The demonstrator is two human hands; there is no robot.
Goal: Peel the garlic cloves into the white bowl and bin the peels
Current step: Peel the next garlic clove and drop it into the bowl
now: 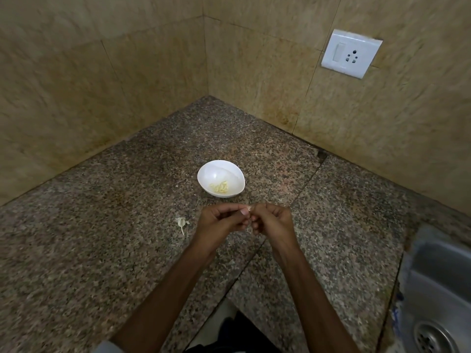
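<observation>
- Head view, centre: left hand (219, 221) and right hand (273, 221) share a small pale garlic clove (249, 208), each grip pinching it.
- Above: round white bowl (216, 169) with peeled cloves (219, 187).

A speckled brown granite countertop (102, 250) fills the lower view and narrows to a corner at 12 o'clock, where two walls of beige marbled tiles (76, 85) meet. On the right-hand wall, at 1 o'clock, sits a white plastic plate with a rocker switch and a three-pin socket (351, 54). A thin dark seam (300, 189) crosses the stone from 2 o'clock toward 6 o'clock. At 4 o'clock lies a stainless steel sink (438, 271), its round perforated drain strainer (430, 337) at 5 o'clock.
</observation>
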